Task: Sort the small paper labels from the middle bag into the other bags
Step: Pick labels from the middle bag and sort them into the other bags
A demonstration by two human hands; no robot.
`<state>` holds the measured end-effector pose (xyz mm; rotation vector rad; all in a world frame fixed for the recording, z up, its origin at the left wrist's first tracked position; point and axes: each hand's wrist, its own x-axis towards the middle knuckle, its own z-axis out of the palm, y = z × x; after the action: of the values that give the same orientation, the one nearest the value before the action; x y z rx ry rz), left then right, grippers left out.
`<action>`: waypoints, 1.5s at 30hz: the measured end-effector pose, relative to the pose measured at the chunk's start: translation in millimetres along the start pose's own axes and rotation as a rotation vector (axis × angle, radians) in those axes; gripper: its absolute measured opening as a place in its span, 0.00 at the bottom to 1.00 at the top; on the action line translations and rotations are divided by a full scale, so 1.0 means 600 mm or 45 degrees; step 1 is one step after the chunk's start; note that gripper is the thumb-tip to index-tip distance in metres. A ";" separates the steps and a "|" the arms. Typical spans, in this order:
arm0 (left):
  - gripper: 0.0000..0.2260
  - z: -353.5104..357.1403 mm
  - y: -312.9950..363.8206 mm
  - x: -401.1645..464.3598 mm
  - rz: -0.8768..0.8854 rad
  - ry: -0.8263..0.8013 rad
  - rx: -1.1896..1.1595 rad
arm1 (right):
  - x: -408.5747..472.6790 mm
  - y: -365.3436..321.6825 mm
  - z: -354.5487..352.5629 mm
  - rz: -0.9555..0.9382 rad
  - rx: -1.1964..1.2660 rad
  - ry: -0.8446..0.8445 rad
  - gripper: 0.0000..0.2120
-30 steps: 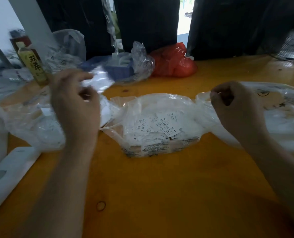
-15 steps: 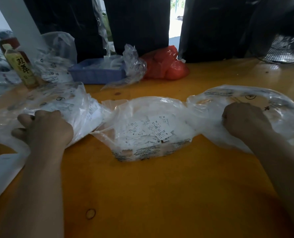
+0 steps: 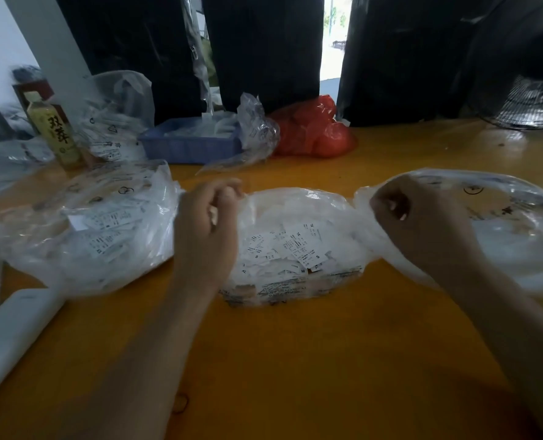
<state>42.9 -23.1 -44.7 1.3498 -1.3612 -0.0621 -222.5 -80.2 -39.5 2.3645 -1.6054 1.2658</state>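
paper labels (image 3: pixel 298 249) in middle bag (image 3: pixel 295 204), between both hands' curled fingers (image 3: pixel 229 195)

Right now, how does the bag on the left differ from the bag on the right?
The left bag looks packed with printed paper labels; the right bag looks mostly hollow, with no labels I can make out. The left bag slumps in crumpled folds; the right bag domes up, smooth and puffed. The left bag sits beside the left hand; the right hand covers the right bag's near end. Both are clear plastic with printing.

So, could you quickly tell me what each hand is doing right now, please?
Left hand: fingers curled at the left edge of the middle bag; whether it holds a label cannot be told.
Right hand: fingers curled, between middle bag and right bag; contents cannot be told.
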 end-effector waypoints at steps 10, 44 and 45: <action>0.33 0.066 0.005 -0.048 -0.450 -0.674 -0.376 | -0.042 -0.054 0.060 -0.336 0.312 -0.084 0.05; 0.05 0.061 -0.001 -0.053 -0.185 -0.733 -0.221 | -0.038 -0.055 0.056 0.105 0.715 -0.441 0.11; 0.05 0.061 -0.002 -0.053 -0.179 -0.722 -0.220 | -0.039 -0.054 0.057 0.107 0.721 -0.445 0.07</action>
<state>7.8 -24.6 -77.9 1.3295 -1.6756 -0.6864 -179.5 -61.6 -63.8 3.0279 -1.6027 1.5657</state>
